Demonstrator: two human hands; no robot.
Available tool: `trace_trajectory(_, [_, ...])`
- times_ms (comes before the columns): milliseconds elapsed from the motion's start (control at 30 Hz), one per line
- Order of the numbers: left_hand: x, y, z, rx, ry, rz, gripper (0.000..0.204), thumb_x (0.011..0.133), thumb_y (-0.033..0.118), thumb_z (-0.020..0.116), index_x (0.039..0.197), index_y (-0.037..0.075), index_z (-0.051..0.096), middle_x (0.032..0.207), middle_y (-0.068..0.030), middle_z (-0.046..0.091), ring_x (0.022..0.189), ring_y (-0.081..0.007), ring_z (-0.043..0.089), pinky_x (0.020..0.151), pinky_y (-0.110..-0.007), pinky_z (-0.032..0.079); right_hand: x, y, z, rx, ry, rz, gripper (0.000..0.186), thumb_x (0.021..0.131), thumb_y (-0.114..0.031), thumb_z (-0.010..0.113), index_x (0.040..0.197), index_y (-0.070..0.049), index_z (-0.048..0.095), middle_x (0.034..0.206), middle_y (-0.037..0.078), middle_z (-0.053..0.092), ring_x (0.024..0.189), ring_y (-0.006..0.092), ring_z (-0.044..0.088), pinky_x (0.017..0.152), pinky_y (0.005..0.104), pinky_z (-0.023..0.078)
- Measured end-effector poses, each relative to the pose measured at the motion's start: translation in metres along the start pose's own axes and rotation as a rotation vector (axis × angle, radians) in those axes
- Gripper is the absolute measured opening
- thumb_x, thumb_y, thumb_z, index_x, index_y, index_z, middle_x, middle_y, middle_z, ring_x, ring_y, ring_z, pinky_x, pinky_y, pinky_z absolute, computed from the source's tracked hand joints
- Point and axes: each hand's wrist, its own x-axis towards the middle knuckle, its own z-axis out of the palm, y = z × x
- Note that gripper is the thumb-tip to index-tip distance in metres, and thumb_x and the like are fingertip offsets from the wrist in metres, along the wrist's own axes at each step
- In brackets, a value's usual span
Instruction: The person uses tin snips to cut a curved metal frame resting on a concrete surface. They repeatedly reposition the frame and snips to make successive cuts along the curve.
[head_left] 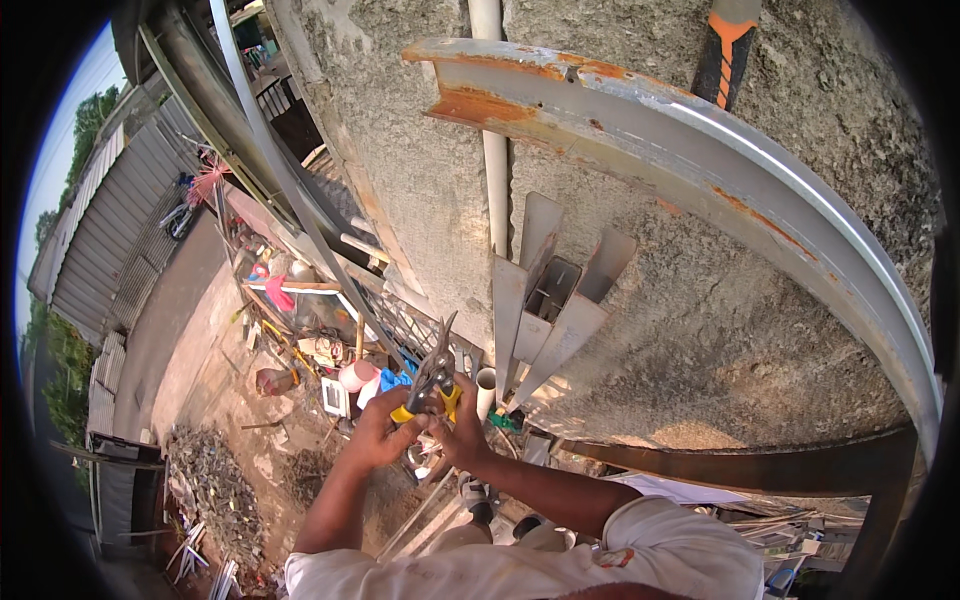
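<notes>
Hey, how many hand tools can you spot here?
2 for sure: snips in the left hand and right hand, and one with a black-and-orange handle beyond the beam, partly out of view. More may be hidden in the clutter.

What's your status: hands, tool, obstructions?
Bare left hand, bare right hand: both gripping pointed, dark-metal, yellow-handled hand tool. Tip pointing outward. Nothing visibly blocking it.

the snips (pixel 435 376) are yellow-handled, the beam (pixel 640 120) grey with orange streaks.
</notes>
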Motion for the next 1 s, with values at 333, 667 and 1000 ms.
trace_trajectory(333, [-0.076,-0.057,0.163,-0.468,0.205,-0.284,0.037,0.099,0.021,0.063,0.130,0.003,0.054,0.116,-0.0135,0.054,0.109,-0.0243,0.054,0.098,-0.039,0.043,-0.105,0.025,-0.101,-0.312,-0.369,0.170,0.148,0.061,-0.046,0.097,0.159,0.000,-0.004,0.156,0.024,0.024,0.149,0.0364,0.028,0.121,0.0486,0.028])
trace_trajectory(667, [-0.077,-0.056,0.222,-0.014,-0.191,-0.009,0.046,0.099,0.030,0.064,0.129,-0.001,0.046,0.132,-0.0293,0.038,0.123,-0.0451,0.043,0.109,-0.049,0.035,-0.171,0.002,-0.157,-0.397,-0.282,0.232,0.134,0.068,-0.019,0.094,0.157,-0.002,-0.004,0.146,0.021,0.035,0.135,0.0341,0.044,0.111,0.0458,0.040])
trace_trajectory(1000, [-0.022,-0.014,0.210,0.093,-0.455,0.133,0.054,0.097,0.045,0.065,0.122,-0.002,0.054,0.131,-0.0270,0.049,0.119,-0.0465,0.054,0.101,-0.049,0.046,-0.168,-0.037,-0.170,-0.283,0.062,0.332,0.089,0.078,-0.001,0.076,0.149,-0.003,0.023,0.132,0.016,0.047,0.123,0.0258,0.052,0.104,0.0400,0.044])
